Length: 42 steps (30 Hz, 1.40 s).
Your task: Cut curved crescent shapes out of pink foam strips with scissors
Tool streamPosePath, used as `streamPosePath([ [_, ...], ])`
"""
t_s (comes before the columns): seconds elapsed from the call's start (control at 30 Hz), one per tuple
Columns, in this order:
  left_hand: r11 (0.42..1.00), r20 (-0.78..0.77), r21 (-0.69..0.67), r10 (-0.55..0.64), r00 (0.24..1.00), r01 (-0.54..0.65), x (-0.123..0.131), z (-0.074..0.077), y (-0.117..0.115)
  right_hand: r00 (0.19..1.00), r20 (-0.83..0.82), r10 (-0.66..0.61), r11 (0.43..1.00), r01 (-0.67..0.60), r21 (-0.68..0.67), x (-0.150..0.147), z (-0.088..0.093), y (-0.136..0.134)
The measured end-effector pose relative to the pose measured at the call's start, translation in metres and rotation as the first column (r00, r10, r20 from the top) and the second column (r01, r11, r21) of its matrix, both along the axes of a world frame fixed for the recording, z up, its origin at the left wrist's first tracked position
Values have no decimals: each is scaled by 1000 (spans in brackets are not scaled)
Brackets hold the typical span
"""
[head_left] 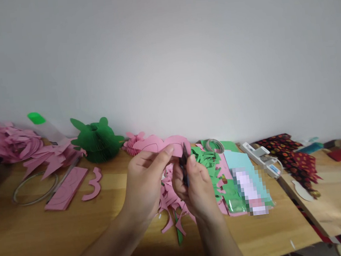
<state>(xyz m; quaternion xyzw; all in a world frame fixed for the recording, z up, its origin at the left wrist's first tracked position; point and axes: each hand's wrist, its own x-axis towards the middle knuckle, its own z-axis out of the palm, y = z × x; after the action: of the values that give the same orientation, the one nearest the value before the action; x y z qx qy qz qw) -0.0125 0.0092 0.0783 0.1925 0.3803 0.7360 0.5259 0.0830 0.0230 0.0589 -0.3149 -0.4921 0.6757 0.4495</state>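
Between the thumb and fingers of my left hand [147, 178] is a piece of pink paper [155, 143] with a curved outline drawn on it. My right hand [197, 186] grips dark scissors [184, 155], whose blades point up at the paper's right part. The handles are mostly hidden by my fingers. Below and between my hands lie pink paper scraps [172, 195] on the wooden table [108, 233]. Green cut paper [206, 159] lies just right of my right hand.
A green honeycomb paper figure [96, 138] stands by the wall. To its left are heaped pink paper pieces [14, 139] and a ring [19, 194]. Nearer are a pink strip [67, 188] and pink cutout [95, 184]. A tape roll [215, 146] and power strip [260, 158] lie right.
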Motion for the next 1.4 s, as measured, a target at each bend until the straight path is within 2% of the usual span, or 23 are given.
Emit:
streamPosePath([
  [0.67, 999, -33, -23, 31, 999, -32, -2, 1, 0, 1000, -10, 29, 999, -28, 25, 2, -4, 1],
  [0.93, 1000, -70, 3, 16, 997, -16, -3, 1, 0, 997, -28, 67, 998, -66, 8, 3, -4, 1],
  [1.4, 997, -138, 45, 62, 989, -56, -8, -1, 0, 992, -13, 126, 992, -126, -13, 5, -2, 0],
])
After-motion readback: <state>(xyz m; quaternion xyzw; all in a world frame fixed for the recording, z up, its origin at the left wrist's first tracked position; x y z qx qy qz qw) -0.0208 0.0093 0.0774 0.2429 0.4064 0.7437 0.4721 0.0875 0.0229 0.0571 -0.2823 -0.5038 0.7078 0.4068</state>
